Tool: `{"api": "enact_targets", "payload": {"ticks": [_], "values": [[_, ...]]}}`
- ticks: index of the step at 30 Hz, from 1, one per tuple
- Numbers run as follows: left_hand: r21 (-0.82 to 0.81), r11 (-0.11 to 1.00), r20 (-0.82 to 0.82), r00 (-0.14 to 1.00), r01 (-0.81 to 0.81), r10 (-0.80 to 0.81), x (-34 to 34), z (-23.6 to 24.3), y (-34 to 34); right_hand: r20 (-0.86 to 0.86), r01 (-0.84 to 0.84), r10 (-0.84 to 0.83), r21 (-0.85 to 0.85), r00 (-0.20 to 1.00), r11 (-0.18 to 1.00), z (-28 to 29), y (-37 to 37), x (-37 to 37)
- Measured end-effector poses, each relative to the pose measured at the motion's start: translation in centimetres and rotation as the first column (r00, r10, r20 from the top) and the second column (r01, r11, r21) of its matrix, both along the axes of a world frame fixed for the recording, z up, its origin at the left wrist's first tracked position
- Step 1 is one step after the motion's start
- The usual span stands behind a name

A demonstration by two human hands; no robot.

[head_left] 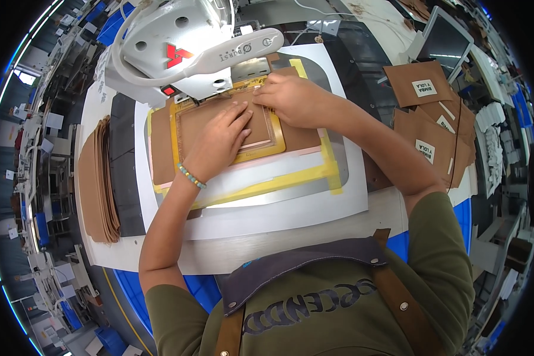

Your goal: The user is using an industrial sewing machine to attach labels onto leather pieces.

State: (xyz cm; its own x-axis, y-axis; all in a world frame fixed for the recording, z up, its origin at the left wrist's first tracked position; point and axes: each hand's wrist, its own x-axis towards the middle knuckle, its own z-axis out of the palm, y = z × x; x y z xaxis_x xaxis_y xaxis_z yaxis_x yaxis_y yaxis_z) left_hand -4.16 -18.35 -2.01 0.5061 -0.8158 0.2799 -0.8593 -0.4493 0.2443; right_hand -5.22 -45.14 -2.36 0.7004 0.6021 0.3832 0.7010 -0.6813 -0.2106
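A yellow frame [282,147] with rounded corners lies on brown fabric or leather [305,132] under the white head of a sewing machine [160,44]. Inside its opening is a brown panel [199,123] with a thinner rectangular border. My left hand [219,142] rests on this panel, palm down, fingers stretched toward the machine. At the frame's upper right corner my right hand [291,102] has its fingers bent inward, their tips close together. Whatever they pinch there, if anything, is hidden. Yellow tape [333,163] edges the grey plate [339,142] underneath.
A stack of brown pieces [99,178] stands at the left. More brown pieces with white labels [424,89] lie at the right, beside a monitor [445,44]. A white sheet [353,184] is spread beneath the plate. The machine head overhangs the frame's far left side.
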Motion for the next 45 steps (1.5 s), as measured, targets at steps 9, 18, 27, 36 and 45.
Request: {"api": "enact_targets", "payload": {"ticks": [9,18,27,36,45], "values": [[-0.045,0.998,0.019,0.999,-0.031,0.032,0.5,-0.6,-1.3,-0.1,0.068,-0.054,0.146,0.994,0.987,0.0,-4.5,-1.1],[-0.016,0.998,0.049,0.996,-0.068,0.069,0.9,-0.7,-1.5,-0.051,0.123,-0.115,0.204,0.992,0.971,-2.1,-7.1,-0.7],[0.006,0.992,-0.199,0.972,-0.122,0.121,-1.8,0.4,4.2,0.024,0.087,-0.093,0.197,0.995,0.977,-2.6,-6.8,-0.8],[0.129,0.992,-0.242,0.97,0.017,0.015,-1.5,0.7,5.1,0.015,0.071,-0.075,0.17,0.997,0.983,-2.6,-6.2,-0.7],[0.101,0.994,-0.326,0.945,0.035,0.0,-0.4,0.8,4.8,-0.007,0.047,-0.047,0.182,0.999,0.982,-2.5,-5.5,-0.9]]}}
